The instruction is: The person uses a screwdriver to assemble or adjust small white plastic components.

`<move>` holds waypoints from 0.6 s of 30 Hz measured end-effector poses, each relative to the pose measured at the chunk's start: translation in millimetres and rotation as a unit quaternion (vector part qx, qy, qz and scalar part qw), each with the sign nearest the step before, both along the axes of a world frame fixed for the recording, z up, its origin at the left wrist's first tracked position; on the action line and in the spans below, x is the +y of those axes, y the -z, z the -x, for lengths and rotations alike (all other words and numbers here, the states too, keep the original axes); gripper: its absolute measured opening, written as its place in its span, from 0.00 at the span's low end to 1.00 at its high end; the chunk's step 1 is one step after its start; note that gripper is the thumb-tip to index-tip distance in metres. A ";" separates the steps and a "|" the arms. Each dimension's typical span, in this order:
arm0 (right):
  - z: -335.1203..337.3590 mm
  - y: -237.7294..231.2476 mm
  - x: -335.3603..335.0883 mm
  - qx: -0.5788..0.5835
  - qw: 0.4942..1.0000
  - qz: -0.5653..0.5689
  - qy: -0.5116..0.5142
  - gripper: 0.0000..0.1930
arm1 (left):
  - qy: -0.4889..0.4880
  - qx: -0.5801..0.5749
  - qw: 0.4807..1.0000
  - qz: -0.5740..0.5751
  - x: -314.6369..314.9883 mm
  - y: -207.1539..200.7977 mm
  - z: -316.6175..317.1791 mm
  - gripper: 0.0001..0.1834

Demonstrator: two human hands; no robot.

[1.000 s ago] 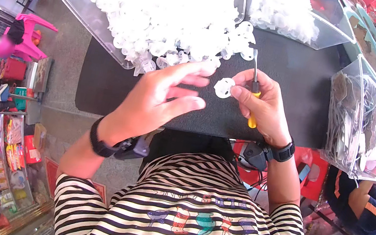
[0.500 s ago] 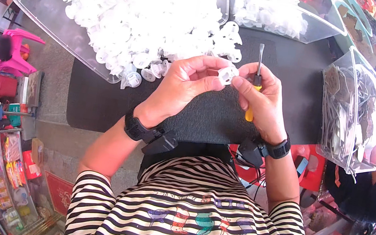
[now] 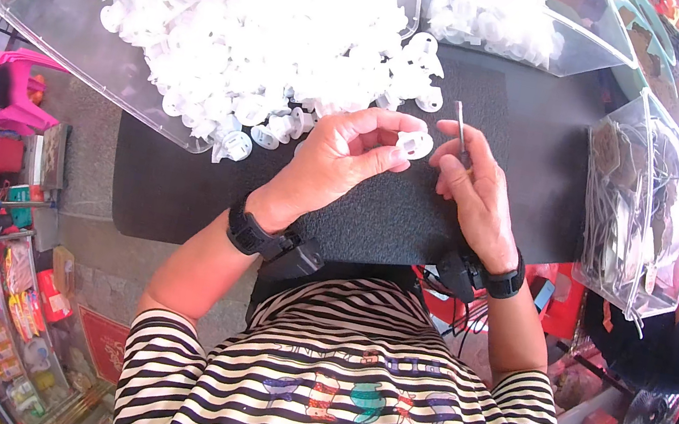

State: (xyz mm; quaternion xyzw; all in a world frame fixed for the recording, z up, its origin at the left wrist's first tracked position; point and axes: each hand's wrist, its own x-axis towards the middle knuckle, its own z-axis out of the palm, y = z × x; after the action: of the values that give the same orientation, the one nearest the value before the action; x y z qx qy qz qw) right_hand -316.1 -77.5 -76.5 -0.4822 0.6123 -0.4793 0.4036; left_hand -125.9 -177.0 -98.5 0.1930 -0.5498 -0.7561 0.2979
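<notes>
Between the thumb and fingers of my left hand (image 3: 355,147) is a small white plastic part (image 3: 414,144), round with an opening in its face. Just to its right, my right hand (image 3: 480,187) is closed around a screwdriver (image 3: 461,124). The metal shaft points up and away from me, while my fingers hide the handle. The blade and the white part are apart. Beyond my left hand spreads a large heap of similar white plastic parts (image 3: 231,57), its top washed out by glare.
The heap lies in a clear plastic tray (image 3: 99,83) on a black table (image 3: 170,191). Another clear bin (image 3: 581,50) with white parts stands at the back. On the right, a clear box (image 3: 644,211) holds cables. A pink stool (image 3: 9,99) and a fan (image 3: 649,421) stand around the table.
My right hand has come away from the white part, and the screwdriver has turned so its handle no longer shows. My left hand has tilted the part over.
</notes>
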 end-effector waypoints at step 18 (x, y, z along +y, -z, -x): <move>-10.0 -5.8 36.7 0.096 0.994 0.043 0.030 0.24 | -0.003 -0.046 0.998 0.044 1.1 4.2 4.2 0.16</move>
State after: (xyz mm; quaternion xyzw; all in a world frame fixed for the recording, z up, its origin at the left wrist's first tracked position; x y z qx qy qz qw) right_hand -306.0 -40.8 -70.7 -0.5243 0.6409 -0.4686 0.3079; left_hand -130.1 -175.9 -102.7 0.2163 -0.5952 -0.7205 0.2826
